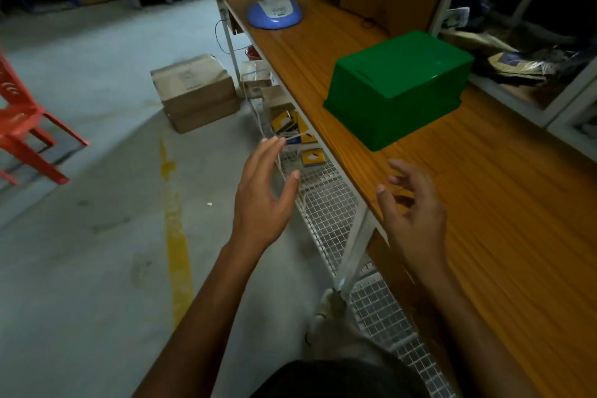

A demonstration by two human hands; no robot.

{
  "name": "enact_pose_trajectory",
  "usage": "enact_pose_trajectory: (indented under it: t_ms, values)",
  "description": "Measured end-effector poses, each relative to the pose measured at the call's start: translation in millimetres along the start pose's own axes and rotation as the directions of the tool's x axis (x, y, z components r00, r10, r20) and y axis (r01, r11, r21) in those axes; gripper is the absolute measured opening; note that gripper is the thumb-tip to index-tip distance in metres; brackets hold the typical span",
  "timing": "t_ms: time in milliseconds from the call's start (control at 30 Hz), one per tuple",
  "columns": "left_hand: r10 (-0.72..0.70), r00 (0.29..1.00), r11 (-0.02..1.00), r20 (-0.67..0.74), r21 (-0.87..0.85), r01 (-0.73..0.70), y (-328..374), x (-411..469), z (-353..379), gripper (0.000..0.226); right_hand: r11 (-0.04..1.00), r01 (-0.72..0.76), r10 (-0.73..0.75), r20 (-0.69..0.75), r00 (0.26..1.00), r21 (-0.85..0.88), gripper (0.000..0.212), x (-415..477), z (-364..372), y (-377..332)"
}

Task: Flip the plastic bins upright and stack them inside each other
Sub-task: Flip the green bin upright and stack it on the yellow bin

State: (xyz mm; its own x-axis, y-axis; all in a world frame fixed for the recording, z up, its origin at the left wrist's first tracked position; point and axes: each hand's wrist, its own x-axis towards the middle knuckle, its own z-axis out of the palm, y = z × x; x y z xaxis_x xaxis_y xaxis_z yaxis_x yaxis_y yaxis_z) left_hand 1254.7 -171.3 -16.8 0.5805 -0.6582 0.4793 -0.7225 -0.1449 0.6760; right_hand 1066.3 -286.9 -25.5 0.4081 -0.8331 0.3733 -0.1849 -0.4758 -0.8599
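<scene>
A grey concrete floor [80, 236] takes up the left side of the view, with a worn yellow line [176, 236] painted along it. A long wooden worktop [484, 203] runs along the right, and a wire-mesh shelf [326, 203] sits beneath its front edge.

On the worktop, a green plastic bin [397, 87] lies upside down, its flat base facing up and its rim resting on the wood (only this one bin is in sight). It sits towards the back of the worktop, close to the white-framed window ledge behind it.

On the floor beside the worktop's far leg stands a stack of cardboard boxes [193, 90]. A red plastic chair [22, 126] shows at the left edge. At the far end of the worktop stands a white fan on a blue base [274, 14].

Both hands are empty. The left hand [263, 200] hovers off the worktop's front edge, above the wire shelf, with fingers straight and spread. The right hand [413, 213] hangs over the worktop's near edge, fingers loosely bent and grasping nothing, apart from the bin.
</scene>
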Motion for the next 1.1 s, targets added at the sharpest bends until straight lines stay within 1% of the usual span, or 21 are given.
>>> enact_pose_trajectory:
  t_ms: [167, 367, 500, 567, 700, 733, 767, 800, 833, 900, 933, 967, 1033, 1100]
  values:
    - [0.062, 0.993, 0.998, 0.105, 0.010, -0.063, -20, 109, 43, 0.049, 0.997, -0.076, 0.075, -0.110, 0.991, -0.002, 0.040, 98, 26, 39]
    - [0.159, 0.964, 0.987, 0.213, -0.033, -0.155, -24, 228, 101, 0.050, 0.996, -0.086, 0.077, -0.206, 0.975, -0.033, 0.041, 204, 31, 68]
    - [0.204, 0.944, 0.979, 0.261, -0.076, -0.191, -27, 284, 140, 0.049, 0.994, -0.080, 0.056, -0.274, 0.960, -0.076, 0.040, 246, 30, 87]
    - [0.226, 0.929, 0.974, 0.294, -0.096, -0.206, -32, 314, 162, 0.049, 0.989, -0.101, 0.062, -0.309, 0.949, -0.112, 0.041, 263, 30, 97]
    - [0.221, 0.876, 0.972, 0.428, -0.173, -0.160, -41, 372, 208, 0.055, 0.942, -0.257, 0.160, -0.384, 0.909, -0.215, 0.053, 289, 28, 119]
    - [0.196, 0.858, 0.974, 0.475, -0.196, -0.115, -44, 385, 222, 0.058, 0.924, -0.310, 0.204, -0.398, 0.895, -0.223, 0.056, 294, 29, 123]
    - [0.148, 0.837, 0.975, 0.527, -0.222, -0.033, -46, 397, 235, 0.059, 0.903, -0.369, 0.257, -0.409, 0.876, -0.222, 0.058, 297, 29, 127]
    - [0.078, 0.804, 0.966, 0.589, -0.244, 0.085, -47, 408, 248, 0.058, 0.877, -0.432, 0.318, -0.420, 0.850, -0.211, 0.061, 300, 30, 133]
    - [-0.003, 0.747, 0.939, 0.664, -0.256, 0.231, -48, 417, 260, 0.056, 0.845, -0.500, 0.385, -0.433, 0.815, -0.188, 0.063, 302, 31, 137]
    - [-0.115, 0.575, 0.833, 0.810, -0.237, 0.500, -49, 430, 280, 0.054, 0.788, -0.609, 0.504, -0.472, 0.724, -0.093, 0.067, 306, 37, 142]
    - [-0.130, 0.493, 0.781, 0.860, -0.218, 0.586, -51, 435, 288, 0.052, 0.771, -0.637, 0.553, -0.483, 0.679, -0.013, 0.067, 306, 40, 146]
    - [-0.128, 0.425, 0.735, 0.896, -0.202, 0.647, -54, 439, 295, 0.048, 0.758, -0.645, 0.604, -0.477, 0.638, 0.097, 0.066, 307, 45, 147]
    - [-0.097, 0.322, 0.680, 0.942, -0.173, 0.712, -62, 445, 308, 0.041, 0.717, -0.606, 0.694, -0.427, 0.579, 0.345, 0.065, 308, 53, 151]
    - [-0.057, 0.226, 0.658, 0.972, -0.134, 0.741, -70, 449, 319, 0.043, 0.669, -0.530, 0.738, -0.376, 0.561, 0.522, 0.059, 309, 62, 153]
